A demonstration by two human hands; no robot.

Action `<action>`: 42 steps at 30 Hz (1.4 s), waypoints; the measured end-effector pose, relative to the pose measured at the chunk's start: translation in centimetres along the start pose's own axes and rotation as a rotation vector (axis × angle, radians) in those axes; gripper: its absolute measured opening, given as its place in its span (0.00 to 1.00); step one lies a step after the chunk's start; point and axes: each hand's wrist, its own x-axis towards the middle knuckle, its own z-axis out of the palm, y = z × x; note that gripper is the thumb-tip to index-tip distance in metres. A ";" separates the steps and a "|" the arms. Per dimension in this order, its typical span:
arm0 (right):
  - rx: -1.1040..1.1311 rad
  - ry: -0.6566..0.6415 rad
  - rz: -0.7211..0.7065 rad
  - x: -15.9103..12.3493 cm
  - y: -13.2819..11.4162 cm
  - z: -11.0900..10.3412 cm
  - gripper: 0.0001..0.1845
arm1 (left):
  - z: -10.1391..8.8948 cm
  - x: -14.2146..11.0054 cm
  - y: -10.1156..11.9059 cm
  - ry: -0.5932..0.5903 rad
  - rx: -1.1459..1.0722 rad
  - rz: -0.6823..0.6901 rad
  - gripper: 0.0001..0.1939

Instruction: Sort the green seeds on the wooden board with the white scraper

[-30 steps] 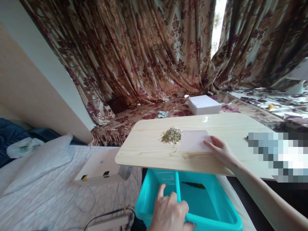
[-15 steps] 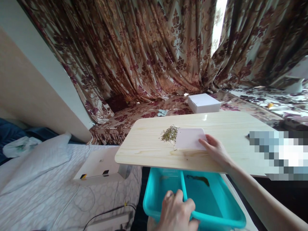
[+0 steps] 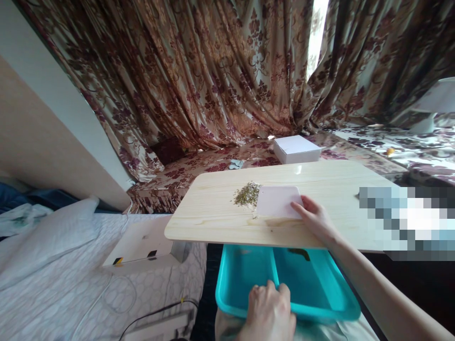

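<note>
My right hand (image 3: 314, 219) pinches the right edge of a thin white rectangular sheet (image 3: 277, 201), stiff like a scraper card, that lies nearly flat on the pale wooden tabletop (image 3: 209, 213). Its left edge meets a loose heap of small greenish-brown bits (image 3: 246, 194), perhaps seeds or dried herb. Below the table's front edge is a turquoise tub (image 3: 222, 284) split by a divider into two compartments. At the tub's near rim, by the divider, my left hand (image 3: 268, 310) is closed with fingers curled over. A dark greenish streak of bits (image 3: 301, 253) shows in the right compartment.
A white box (image 3: 297, 150) stands behind the table on a patterned cloth, near a small folded cloth (image 3: 236, 164). To the left, a white case (image 3: 142, 244) and cables (image 3: 152, 315) lie on the bed. A blurred-out object (image 3: 408, 220) occupies the table's right side.
The white sheet has slid slightly left against the heap. My left hand has gone from a raised index finger to curled fingers at the rim, and the tub has shifted further under the table.
</note>
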 end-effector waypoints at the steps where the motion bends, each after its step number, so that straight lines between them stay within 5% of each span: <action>1: -0.005 0.003 -0.005 0.0 0.1 0.0 0.18 | 0.0 0.1 0.2 0.001 -0.004 0.013 0.14; 6: -0.018 -0.003 -0.015 -0.1 0.2 -0.1 0.16 | 0.1 0.2 -0.1 0.017 -0.045 0.039 0.15; 16: -0.051 -0.021 -0.030 -0.1 0.3 0.1 0.16 | -0.2 -0.2 -1.2 0.109 -0.070 0.075 0.32; 19: -0.051 -0.012 -0.045 0.2 0.6 0.2 0.17 | -1.4 -0.4 -2.3 0.272 -0.132 0.139 0.25; 22: -0.040 -0.028 -0.051 0.3 0.7 0.3 0.18 | -3.4 0.9 -5.0 0.610 -0.203 0.191 0.11; 24: -0.040 -0.054 -0.047 0.3 0.6 0.3 0.18 | -4.9 3.0 -7.4 0.802 -0.238 0.203 0.05; 28: -0.046 -0.066 -0.029 0.2 0.2 0.2 0.18 | -6.7 8.3 -12.0 0.953 -0.246 0.158 0.06; 33: -0.058 -0.073 0.009 0.3 0.0 0.5 0.19 | -6.2 12.1 -14.5 0.974 -0.236 0.169 0.10; 42: -0.061 0.016 0.056 -0.4 -0.7 -0.2 0.15 | -5.2 12.5 -13.7 0.954 -0.279 0.215 0.02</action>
